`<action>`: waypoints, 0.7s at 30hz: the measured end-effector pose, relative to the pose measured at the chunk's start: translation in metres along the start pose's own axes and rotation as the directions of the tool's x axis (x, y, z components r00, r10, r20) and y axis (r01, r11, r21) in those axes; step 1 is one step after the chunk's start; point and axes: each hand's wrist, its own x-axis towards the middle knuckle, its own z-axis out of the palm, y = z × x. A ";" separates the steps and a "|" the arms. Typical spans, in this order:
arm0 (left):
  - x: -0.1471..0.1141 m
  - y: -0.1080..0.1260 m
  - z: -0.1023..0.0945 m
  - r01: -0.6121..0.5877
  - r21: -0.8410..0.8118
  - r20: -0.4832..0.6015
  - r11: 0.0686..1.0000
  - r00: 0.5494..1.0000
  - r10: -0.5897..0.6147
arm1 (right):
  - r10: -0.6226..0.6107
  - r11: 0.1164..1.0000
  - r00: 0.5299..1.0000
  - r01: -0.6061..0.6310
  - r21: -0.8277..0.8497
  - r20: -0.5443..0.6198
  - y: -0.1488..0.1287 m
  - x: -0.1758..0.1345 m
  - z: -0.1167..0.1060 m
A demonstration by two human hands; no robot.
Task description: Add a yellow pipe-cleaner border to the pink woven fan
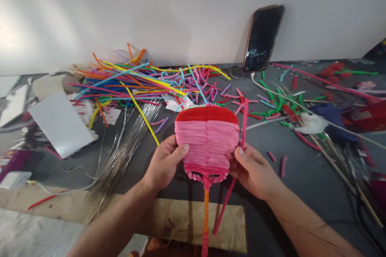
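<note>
A fan-shaped piece made of pipe cleaners [208, 140] is held up in front of me, red along the top and pink below. Its stem [206, 209] is wrapped in orange and pink and points down toward me. My left hand [167, 158] pinches the left edge, thumb on the front. At the right edge, my right hand [251, 168] is closed with a loose pink pipe cleaner [245, 122] between thumb and fingers. That strand sticks up above the hand and hangs below it. Whether the right fingers also grip the fan's edge is partly hidden.
Colourful pipe cleaners [120, 80] are heaped at the back. Thin metal wires [129, 140] lie at the left near a white box [62, 124]. A phone [263, 38] leans on the wall, its cable running right. Green and red scraps [279, 102] and wooden sticks [337, 172] lie at the right.
</note>
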 end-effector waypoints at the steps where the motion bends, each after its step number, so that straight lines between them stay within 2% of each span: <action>1: 0.000 0.000 0.001 0.003 -0.008 0.000 1.000 1.000 -0.003 | -0.015 0.999 1.000 0.016 0.027 -0.022 -0.001 0.001 -0.001; 4: 0.000 0.002 0.002 0.005 -0.002 0.018 1.000 1.000 -0.005 | -0.050 0.997 0.997 0.053 0.058 -0.050 -0.004 0.001 -0.003; 10: 0.002 0.007 0.001 0.018 -0.052 -0.020 0.998 1.000 -0.019 | -0.085 0.996 0.996 0.085 -0.008 -0.005 -0.007 -0.002 0.001; 14: 0.001 0.006 0.003 0.043 -0.026 -0.016 0.999 0.999 -0.043 | -0.118 0.993 0.993 0.118 -0.029 0.013 -0.005 -0.003 0.000; 21: -0.002 0.005 0.007 -0.063 -0.005 -0.070 0.998 0.996 0.062 | -0.162 0.984 0.987 0.162 -0.069 -0.001 0.004 0.000 -0.001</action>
